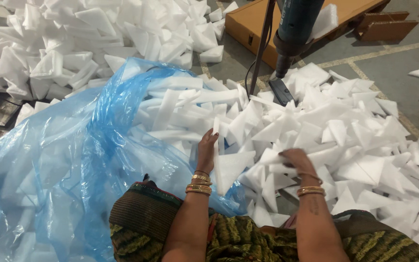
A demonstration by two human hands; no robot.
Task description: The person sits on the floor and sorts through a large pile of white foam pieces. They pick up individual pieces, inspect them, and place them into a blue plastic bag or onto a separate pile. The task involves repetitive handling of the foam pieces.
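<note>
The left hand (206, 151) holds a stack of white foam triangles (229, 167) upright on edge, its fingers (212, 138) pressed together flat against the stack's side. The pieces are thin, matte, bright white wedges with clean-cut edges. The right hand (298, 160) rests palm-down on the loose foam pile (360, 140) spread across the floor (389, 58), fingers curled over a few pieces. A blue plastic bag (73, 160) partly filled with foam lies just left of the stack.
</note>
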